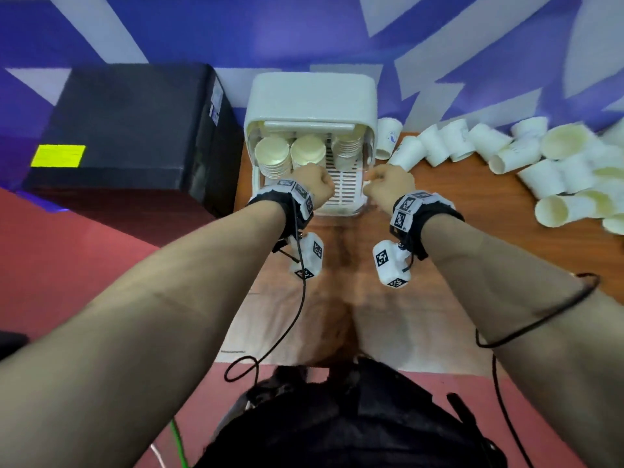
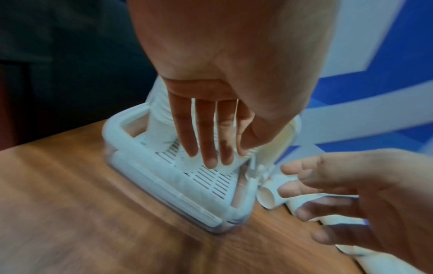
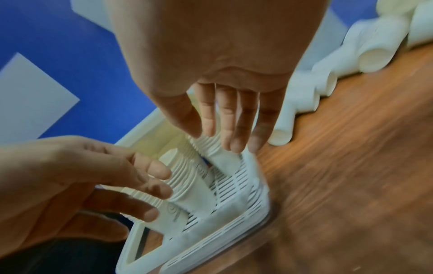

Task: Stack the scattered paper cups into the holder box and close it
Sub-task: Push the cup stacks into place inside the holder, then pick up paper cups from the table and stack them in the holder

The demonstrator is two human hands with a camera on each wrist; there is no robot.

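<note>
now both hands hover apart over the box (image 1: pixel 309 96): left hand (image 2: pixel 211 133) fingers straight on the stack (image 2: pixel 159 118), right hand (image 3: pixel 229 122) relaxed; loose cups (image 1: pixel 526 153) lie rightward, nearer it.

We see the holder box (image 1: pixel 310 96) on the table (image 1: pixel 439 265), three cup stacks (image 1: pixel 273 157) inside; loose cups (image 1: pixel 506 153) lie right of it, a case (image 1: pixel 128 126) left.
</note>
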